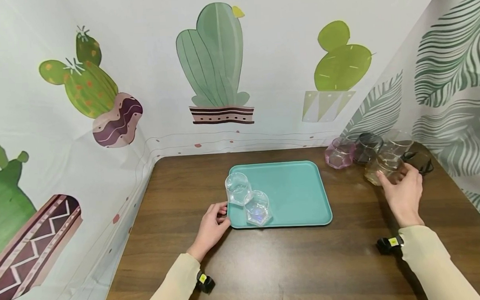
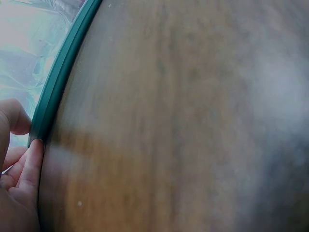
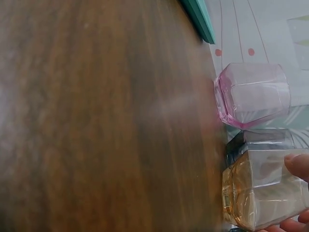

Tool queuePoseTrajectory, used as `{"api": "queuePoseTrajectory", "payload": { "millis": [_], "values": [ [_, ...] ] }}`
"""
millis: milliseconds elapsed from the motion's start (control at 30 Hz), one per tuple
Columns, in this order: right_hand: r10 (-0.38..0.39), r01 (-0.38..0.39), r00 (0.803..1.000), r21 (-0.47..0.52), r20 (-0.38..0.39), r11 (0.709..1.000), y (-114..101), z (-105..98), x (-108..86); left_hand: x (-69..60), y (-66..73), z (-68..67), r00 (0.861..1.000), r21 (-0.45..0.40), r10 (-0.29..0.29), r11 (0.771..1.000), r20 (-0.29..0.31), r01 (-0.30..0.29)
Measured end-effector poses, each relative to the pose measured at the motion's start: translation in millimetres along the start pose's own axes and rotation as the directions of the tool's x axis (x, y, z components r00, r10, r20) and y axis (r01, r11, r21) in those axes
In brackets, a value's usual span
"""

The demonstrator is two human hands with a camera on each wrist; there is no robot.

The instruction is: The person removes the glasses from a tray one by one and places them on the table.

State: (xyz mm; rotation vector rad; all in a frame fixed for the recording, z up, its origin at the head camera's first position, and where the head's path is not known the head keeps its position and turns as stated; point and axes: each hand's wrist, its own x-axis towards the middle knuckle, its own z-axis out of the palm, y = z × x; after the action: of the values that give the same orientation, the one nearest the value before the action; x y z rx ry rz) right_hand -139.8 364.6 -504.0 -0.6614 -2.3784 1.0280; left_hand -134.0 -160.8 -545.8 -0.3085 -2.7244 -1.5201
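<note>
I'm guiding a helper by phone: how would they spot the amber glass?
On the brown table, find the teal tray, then look right to the right hand. That hand holds the amber glass. Its yellowish tint sets it apart from the nearby pink glass and smoky glass.

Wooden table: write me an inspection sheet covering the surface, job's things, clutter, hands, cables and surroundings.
Surface: brown wood-grain table, with a soft glare patch near the front.
Job's things: teal tray with two clear glasses at its left end; at the table's right, a pink glass, a smoky glass, another clear glass, a partly hidden dark glass and an amber glass.
Clutter: nothing seen.
Hands: left hand grips the tray's left rim; right hand holds the amber glass.
Cables: nothing seen.
Surroundings: white backdrop printed with potted cacti and leaves.
</note>
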Motion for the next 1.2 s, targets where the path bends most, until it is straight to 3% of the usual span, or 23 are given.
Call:
{"api": "queuePoseTrajectory", "payload": {
  "millis": [433,733,1200],
  "values": [
    [-0.017,0.016,0.999,-0.021,-0.052,1.000,2,-7,-9.5,-2.0,1.0,0.5,1.000,0.005,0.001,1.000,0.006,-0.001],
    [-0.122,0.125,0.985,0.013,-0.126,0.992,-7,-9,-27.3,-0.9,-0.2,0.8,1.000,0.003,0.007,1.000,0.006,-0.007],
    [-0.234,0.234,0.972,0.093,-0.011,0.968,-42,2,-55.5,0.0,-1.5,0.3,1.000,0.007,0.009,1.000,-0.003,-0.009]
  ]
}}
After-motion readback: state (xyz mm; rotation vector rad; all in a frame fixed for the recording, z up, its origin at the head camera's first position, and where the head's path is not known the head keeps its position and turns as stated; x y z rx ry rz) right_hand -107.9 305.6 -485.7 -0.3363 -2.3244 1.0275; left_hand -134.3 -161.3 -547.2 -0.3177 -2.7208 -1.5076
